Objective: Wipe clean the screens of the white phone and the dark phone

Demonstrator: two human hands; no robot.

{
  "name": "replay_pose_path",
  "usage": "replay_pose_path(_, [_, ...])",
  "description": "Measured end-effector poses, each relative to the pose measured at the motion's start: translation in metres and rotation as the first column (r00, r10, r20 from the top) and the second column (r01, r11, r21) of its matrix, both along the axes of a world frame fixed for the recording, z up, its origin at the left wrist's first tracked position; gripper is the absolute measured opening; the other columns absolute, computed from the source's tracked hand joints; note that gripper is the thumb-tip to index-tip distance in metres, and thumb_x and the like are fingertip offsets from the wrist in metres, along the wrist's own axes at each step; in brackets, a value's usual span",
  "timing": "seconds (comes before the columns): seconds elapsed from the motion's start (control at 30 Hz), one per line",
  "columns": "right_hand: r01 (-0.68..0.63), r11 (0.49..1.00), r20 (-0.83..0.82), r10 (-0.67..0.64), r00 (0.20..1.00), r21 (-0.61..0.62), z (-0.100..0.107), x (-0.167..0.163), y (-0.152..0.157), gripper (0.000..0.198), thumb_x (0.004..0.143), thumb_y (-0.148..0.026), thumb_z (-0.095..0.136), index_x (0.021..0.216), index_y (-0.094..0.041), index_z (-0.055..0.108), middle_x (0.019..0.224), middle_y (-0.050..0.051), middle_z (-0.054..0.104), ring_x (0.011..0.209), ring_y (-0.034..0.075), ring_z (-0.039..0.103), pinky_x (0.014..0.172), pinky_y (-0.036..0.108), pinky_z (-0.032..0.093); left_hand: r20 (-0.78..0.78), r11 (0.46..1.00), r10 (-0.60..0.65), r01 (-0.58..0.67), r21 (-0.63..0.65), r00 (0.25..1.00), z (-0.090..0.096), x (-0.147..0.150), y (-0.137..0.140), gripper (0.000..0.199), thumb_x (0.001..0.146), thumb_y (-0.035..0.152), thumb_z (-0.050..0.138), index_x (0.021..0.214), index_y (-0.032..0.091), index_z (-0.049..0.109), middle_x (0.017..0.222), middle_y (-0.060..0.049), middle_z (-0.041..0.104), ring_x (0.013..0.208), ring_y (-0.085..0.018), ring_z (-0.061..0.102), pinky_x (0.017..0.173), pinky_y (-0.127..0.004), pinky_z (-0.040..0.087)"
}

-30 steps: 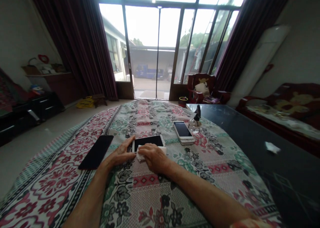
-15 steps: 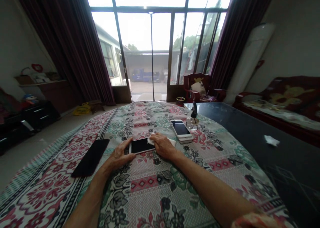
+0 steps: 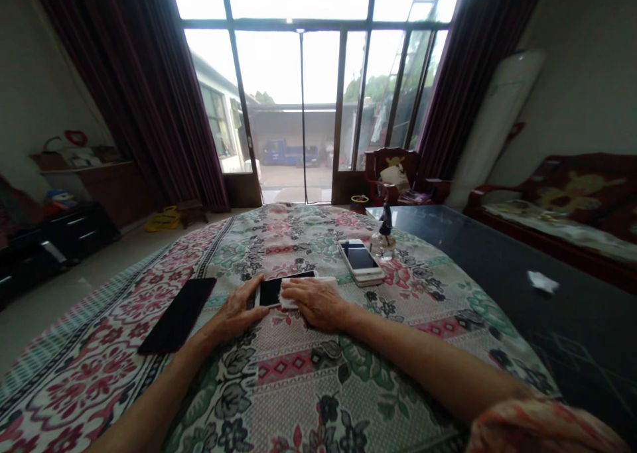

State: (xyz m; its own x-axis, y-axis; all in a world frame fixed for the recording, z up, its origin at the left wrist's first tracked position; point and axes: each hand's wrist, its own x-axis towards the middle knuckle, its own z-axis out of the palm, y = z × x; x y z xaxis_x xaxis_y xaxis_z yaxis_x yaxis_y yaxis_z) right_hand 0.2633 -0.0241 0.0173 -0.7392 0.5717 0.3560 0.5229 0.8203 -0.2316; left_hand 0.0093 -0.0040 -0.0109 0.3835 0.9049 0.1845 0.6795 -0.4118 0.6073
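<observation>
A white-framed smartphone (image 3: pixel 270 292) with a dark screen lies face up on the patterned tablecloth. My left hand (image 3: pixel 239 311) grips its left end, thumb at the near edge and fingers at the far edge. Under the fingers of my right hand (image 3: pixel 317 302) is a folded white tissue (image 3: pixel 287 300), pressed flat on the screen; part of it sticks out behind the hand. That hand and the tissue cover the phone's right half. To the left lies a large black phone-shaped slab (image 3: pixel 178 316). Beyond my right hand, white phones (image 3: pixel 359 259) are stacked.
A clear spray bottle (image 3: pixel 383 237) with a dark nozzle stands just past the stacked phones. On the dark table (image 3: pixel 478 260) at the right lies a crumpled white tissue (image 3: pixel 542 282). The floral tablecloth (image 3: pixel 298 400) spreads around my arms.
My right hand has slid left and toward me across the phone's screen with the tissue, its fingers now flatter. My left hand keeps its place at the phone's left end.
</observation>
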Motion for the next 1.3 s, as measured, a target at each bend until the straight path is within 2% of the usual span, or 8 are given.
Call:
replay_pose_path(0.3, [-0.155,0.987,-0.017,0.154,0.988,-0.038,-0.003,-0.004,-0.008,0.042,0.080,-0.003,0.046,0.116,-0.021,0.059,0.135,0.003,0.057,0.128,0.015,0.047,0.110,0.033,0.033,0.050,0.999,0.021,-0.022,0.026,0.999,-0.002,0.002,0.002,0.077,0.073,0.046,0.062,0.141,0.013,0.042,0.145,-0.016,0.045,0.135,-0.032,0.039,0.113,-0.046,0.029])
replay_pose_path(0.5, [-0.293,0.951,-0.108,0.282,0.953,-0.097,0.000,-0.006,-0.009,0.042,0.076,0.001,0.044,0.110,-0.019,0.061,0.128,0.006,0.061,0.124,0.014,0.050,0.105,0.032,0.040,0.077,0.999,0.030,-0.033,0.030,0.997,0.001,0.002,-0.001,0.076,0.071,0.044,0.063,0.140,0.018,0.044,0.144,-0.012,0.047,0.134,-0.032,0.040,0.113,-0.046,0.030])
replay_pose_path(0.57, [-0.236,0.970,-0.195,0.221,0.956,-0.059,0.000,-0.003,-0.004,0.045,0.077,0.001,0.042,0.115,-0.019,0.058,0.131,0.007,0.059,0.125,0.015,0.050,0.105,0.036,0.041,0.082,0.999,0.042,-0.042,-0.007,0.996,0.005,0.001,-0.002,0.081,0.070,0.044,0.065,0.143,0.019,0.041,0.147,-0.011,0.043,0.137,-0.032,0.037,0.114,-0.046,0.028])
replay_pose_path(0.7, [0.030,1.000,-0.357,-0.028,0.934,0.001,-0.001,0.007,0.016,0.047,0.081,0.001,0.038,0.121,-0.020,0.054,0.133,0.009,0.056,0.127,0.017,0.048,0.108,0.040,0.039,0.098,0.995,0.042,-0.033,-0.093,0.994,0.014,-0.009,-0.002,0.088,0.069,0.040,0.066,0.147,0.017,0.033,0.149,-0.012,0.040,0.139,-0.031,0.033,0.116,-0.045,0.024])
replay_pose_path(0.77, [0.146,0.989,-0.330,-0.143,0.933,-0.015,-0.002,0.011,0.025,0.044,0.084,-0.001,0.038,0.120,-0.020,0.053,0.132,0.010,0.056,0.125,0.018,0.049,0.107,0.039,0.041,0.088,0.992,0.007,0.004,-0.123,0.996,0.017,-0.014,0.000,0.087,0.070,0.037,0.065,0.147,0.017,0.032,0.146,-0.012,0.044,0.137,-0.031,0.036,0.116,-0.045,0.024])
replay_pose_path(0.87, [0.246,0.969,-0.156,-0.249,0.956,-0.034,-0.002,0.015,0.031,0.029,0.090,-0.009,0.042,0.114,-0.019,0.055,0.120,0.011,0.062,0.114,0.023,0.056,0.100,0.040,0.045,0.077,0.989,-0.036,0.047,-0.138,0.996,0.018,-0.020,0.003,0.084,0.071,0.036,0.064,0.147,0.020,0.033,0.144,-0.010,0.048,0.134,-0.030,0.041,0.114,-0.044,0.027])
replay_pose_path(0.97, [0.247,0.969,-0.025,-0.247,0.969,-0.014,-0.003,0.017,0.030,0.022,0.095,-0.016,0.042,0.111,-0.019,0.056,0.113,0.011,0.064,0.107,0.024,0.058,0.095,0.040,0.047,0.082,0.992,-0.036,0.045,-0.117,0.996,0.017,-0.021,0.004,0.082,0.072,0.037,0.065,0.146,0.022,0.034,0.142,-0.009,0.050,0.131,-0.031,0.044,0.113,-0.045,0.029])
replay_pose_path(1.3, [0.210,0.977,0.046,-0.211,0.976,0.021,-0.003,0.003,0.029,0.029,0.092,-0.011,0.043,0.117,-0.018,0.055,0.127,0.013,0.059,0.117,0.027,0.054,0.099,0.045,0.044,0.139,0.987,-0.043,0.063,-0.148,0.989,0.017,-0.018,0.003,0.083,0.071,0.037,0.064,0.147,0.023,0.033,0.141,-0.009,0.051,0.130,-0.029,0.047,0.112,-0.045,0.030])
